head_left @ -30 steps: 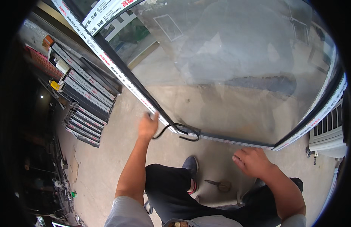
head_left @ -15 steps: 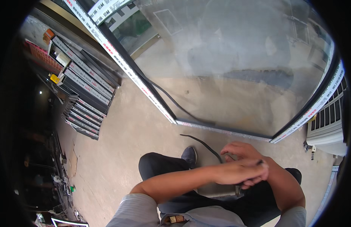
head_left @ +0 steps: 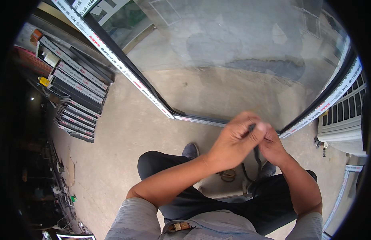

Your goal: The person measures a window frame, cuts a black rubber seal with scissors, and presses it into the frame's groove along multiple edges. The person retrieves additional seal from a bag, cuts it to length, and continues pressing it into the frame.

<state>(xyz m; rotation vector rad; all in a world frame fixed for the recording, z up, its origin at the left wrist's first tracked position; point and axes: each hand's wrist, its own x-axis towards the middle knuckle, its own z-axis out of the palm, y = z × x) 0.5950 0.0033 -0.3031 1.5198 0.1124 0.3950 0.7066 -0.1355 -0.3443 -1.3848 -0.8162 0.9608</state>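
A large framed glass panel (head_left: 229, 92) stands before me, its frame (head_left: 127, 74) covered in white printed film. My left hand (head_left: 235, 140) is closed round a black rubber strip (head_left: 258, 161), whose dark end pokes out between thumb and fingers. Right beside it, my right hand (head_left: 273, 149) has its fingers pinched on the same strip, partly covered by the left. Below the hands the strip hangs in a loop between my knees. Both hands are in front of the frame's bottom rail (head_left: 201, 121). More black strip lies along the frame's inner left edge.
Stacked film-covered profiles (head_left: 79, 82) lie at the left, with a yellow item (head_left: 44, 81) beside them. A scissors-like tool with round handles (head_left: 227, 175) is between my feet. The slatted outdoor unit (head_left: 341, 124) stands at the right. Dark clutter lines the far left.
Both hands have moved up and away from my lap, toward the bottom rail. The strip that bowed across the lower left of the glass now lies close to the frame corner.
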